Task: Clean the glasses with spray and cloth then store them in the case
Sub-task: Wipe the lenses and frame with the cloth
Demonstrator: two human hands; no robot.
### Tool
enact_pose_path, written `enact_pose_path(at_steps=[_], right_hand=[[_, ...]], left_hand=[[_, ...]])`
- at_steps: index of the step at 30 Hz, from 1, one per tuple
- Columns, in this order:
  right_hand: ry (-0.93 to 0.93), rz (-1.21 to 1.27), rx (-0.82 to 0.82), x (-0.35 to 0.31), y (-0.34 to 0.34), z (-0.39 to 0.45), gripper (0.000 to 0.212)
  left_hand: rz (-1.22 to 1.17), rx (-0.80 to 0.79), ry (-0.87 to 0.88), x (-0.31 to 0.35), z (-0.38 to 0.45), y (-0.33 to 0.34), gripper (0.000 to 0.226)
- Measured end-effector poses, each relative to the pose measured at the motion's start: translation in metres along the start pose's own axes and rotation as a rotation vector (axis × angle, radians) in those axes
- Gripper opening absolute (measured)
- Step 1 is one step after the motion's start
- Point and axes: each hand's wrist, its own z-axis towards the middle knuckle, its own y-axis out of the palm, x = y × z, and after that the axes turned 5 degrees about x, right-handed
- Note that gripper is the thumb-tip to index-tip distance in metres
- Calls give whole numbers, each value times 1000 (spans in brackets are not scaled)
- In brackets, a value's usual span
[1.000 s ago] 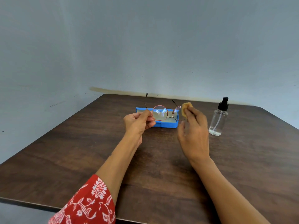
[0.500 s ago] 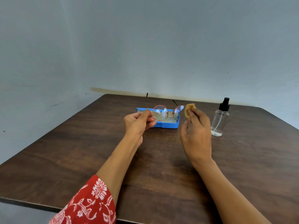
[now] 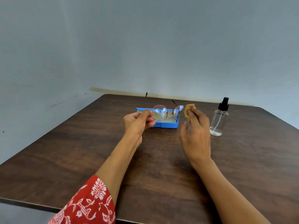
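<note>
Round thin-framed glasses (image 3: 159, 112) hang in the air above the open blue case (image 3: 168, 125), temples unfolded and pointing away from me. My left hand (image 3: 137, 122) pinches the frame at its left edge. My right hand (image 3: 195, 126) grips a small yellow cloth (image 3: 188, 109) between thumb and fingers, pressed against the outer edge of the right lens (image 3: 178, 110). The clear spray bottle (image 3: 219, 121) with a black nozzle stands upright just right of my right hand.
A dark wooden table (image 3: 80, 159) carries everything, its near edge at the bottom and far edge close to a grey wall. The case lies at the table's far middle. My left arm wears a red patterned sleeve (image 3: 87, 204).
My right hand with the cloth has slid a little to the right, from over the right lens to its outer edge. The left hand and glasses have stayed put.
</note>
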Motion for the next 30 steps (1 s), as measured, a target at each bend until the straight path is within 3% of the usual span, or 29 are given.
enact_pose_path(at_steps=[8, 15, 23, 30], right_hand=[[-273, 27, -87, -15, 7, -8, 43], [-8, -5, -9, 1, 1, 0, 41], [-196, 39, -107, -11, 10, -11, 43], [-54, -7, -37, 1, 5, -3, 39]], left_hand=[[-13, 7, 9, 0, 0, 0, 9], [-11, 11, 7, 1, 0, 0, 8], [-25, 49, 0, 2, 1, -2, 8], [-29, 36, -7, 3, 0, 0, 9]])
